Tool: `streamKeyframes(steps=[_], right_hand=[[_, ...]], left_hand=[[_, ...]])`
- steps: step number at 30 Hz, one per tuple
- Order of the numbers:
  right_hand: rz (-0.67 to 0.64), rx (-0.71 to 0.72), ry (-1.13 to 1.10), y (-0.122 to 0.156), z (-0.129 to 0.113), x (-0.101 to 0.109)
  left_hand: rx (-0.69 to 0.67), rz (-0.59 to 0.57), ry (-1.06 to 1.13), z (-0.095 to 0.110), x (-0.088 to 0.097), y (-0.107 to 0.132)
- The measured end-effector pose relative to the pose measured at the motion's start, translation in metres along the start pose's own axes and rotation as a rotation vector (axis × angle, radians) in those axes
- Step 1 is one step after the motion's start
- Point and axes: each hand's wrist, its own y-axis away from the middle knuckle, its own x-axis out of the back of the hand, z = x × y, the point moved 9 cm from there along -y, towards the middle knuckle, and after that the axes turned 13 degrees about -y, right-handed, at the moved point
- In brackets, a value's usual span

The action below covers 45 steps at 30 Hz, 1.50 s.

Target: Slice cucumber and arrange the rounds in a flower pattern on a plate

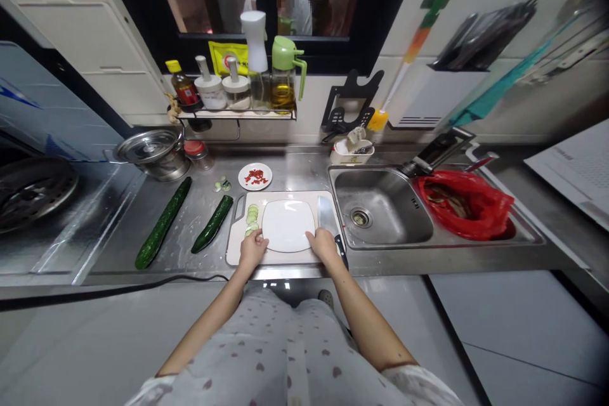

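A white square plate (288, 225) rests over the middle of a light cutting board (242, 255). My left hand (253, 248) is closed at its lower left corner, fingers pinched on the rim. At the lower right corner my right hand (323, 245) grips the rim, thumb on top and the other fingers mostly hidden. Pale green cucumber slices (252, 214) lie in a row on the board, just beyond my left hand. A knife (326, 209) lies along the board's right side, its blade pointing away and its black handle beside my right hand.
Two cucumbers, one long (164, 222) and one shorter (212, 224), lie left of the board. Behind it is a small plate of chopped red pieces (255, 183). The sink (380, 206) and a red plastic bag (476, 203) are to the right. A condiment rack (238, 115) hangs behind.
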Motion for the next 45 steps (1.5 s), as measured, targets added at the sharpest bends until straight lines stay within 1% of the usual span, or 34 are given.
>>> streamKeyframes(steps=[4,9,11,13,16,19,21,25,31,35,39,42,45], right_hand=[[0.0,0.015,0.004,0.001,-0.001,0.0],[-0.007,0.02,0.017,0.002,-0.002,0.0],[-0.008,0.025,0.02,0.002,-0.002,0.0],[-0.005,0.024,0.017,0.003,0.0,0.002],[0.009,0.006,0.01,0.007,0.006,0.004],[0.018,0.015,0.006,0.011,0.012,0.006],[0.024,0.036,0.004,0.014,0.014,0.008],[0.061,0.073,-0.025,0.016,0.016,0.014],[0.113,0.161,-0.102,0.018,0.013,0.022],[0.126,0.151,-0.134,0.017,0.017,0.02],[0.139,0.153,-0.186,0.018,0.018,0.021],[0.165,0.162,-0.215,0.02,0.017,0.027],[0.198,0.194,-0.247,0.022,0.01,0.035]], left_hand=[[0.011,0.011,0.015,0.001,0.001,0.004],[-0.015,0.011,-0.04,0.007,0.005,0.008],[-0.044,0.038,-0.128,0.009,0.015,0.009],[-0.049,0.093,-0.239,0.008,0.031,0.008],[-0.017,0.157,-0.378,-0.001,0.056,0.007],[-0.009,0.174,-0.487,-0.007,0.07,0.007],[-0.009,0.17,-0.541,-0.009,0.073,0.008],[-0.017,0.154,-0.616,-0.008,0.069,0.014],[-0.031,0.156,-0.652,-0.009,0.064,0.017],[-0.011,0.178,-0.59,-0.009,0.065,0.017],[0.019,0.204,-0.451,-0.01,0.066,0.019],[0.02,0.219,-0.22,-0.012,0.064,0.019],[-0.005,0.174,0.144,-0.007,0.055,0.015]])
